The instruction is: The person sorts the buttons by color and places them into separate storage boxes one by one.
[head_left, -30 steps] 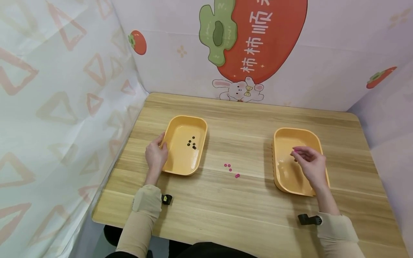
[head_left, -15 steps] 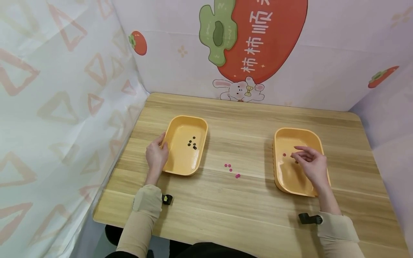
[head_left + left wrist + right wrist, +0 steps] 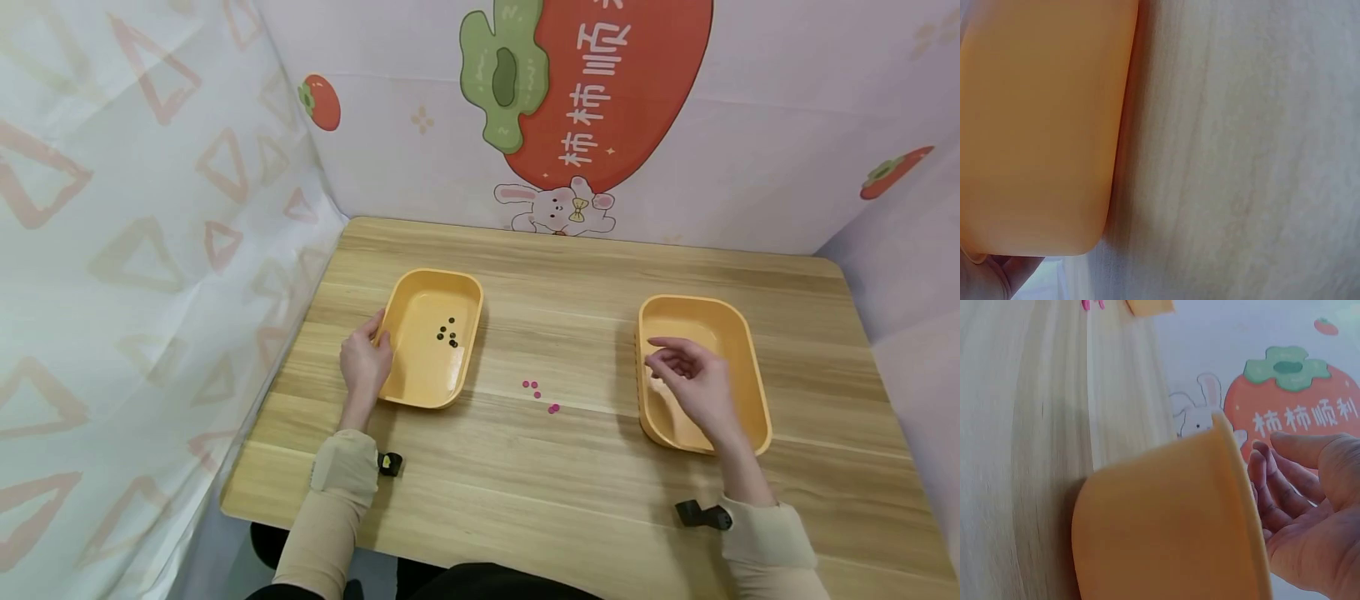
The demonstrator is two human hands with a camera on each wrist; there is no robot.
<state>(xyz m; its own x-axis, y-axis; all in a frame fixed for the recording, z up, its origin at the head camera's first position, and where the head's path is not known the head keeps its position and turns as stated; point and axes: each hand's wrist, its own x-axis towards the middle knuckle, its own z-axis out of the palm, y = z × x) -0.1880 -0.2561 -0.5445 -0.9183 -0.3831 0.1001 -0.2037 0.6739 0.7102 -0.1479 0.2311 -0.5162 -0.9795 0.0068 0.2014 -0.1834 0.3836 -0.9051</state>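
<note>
My left hand (image 3: 365, 360) grips the left rim of a yellow-orange plastic tray (image 3: 412, 379), thumb over the edge and fingers outside. Inside this tray lie several small dark round beads (image 3: 452, 336). In the left wrist view, the tray's outer wall (image 3: 1047, 137) fills the left side, with part of the hand below it. My right hand (image 3: 701, 383) hovers above a second yellow-orange tray (image 3: 731, 321), fingers loosely bent, nothing seen between them. The right wrist view has this hand (image 3: 1310, 512) beside the tray's rim. Part of the second tray's floor is hidden under the hand.
Several small flat pink pieces (image 3: 537, 395) lie on the wooden table (image 3: 525, 492) between the two trays, two of them touching or overlapping. Printed cloth walls (image 3: 405, 158) stand behind and at both sides. A black wrist camera (image 3: 703, 515) sticks out from the right sleeve.
My right hand let a pink piece drop into the right tray, then moved left towards that tray's left rim, covering the piece. The left hand and its tray stay in place.
</note>
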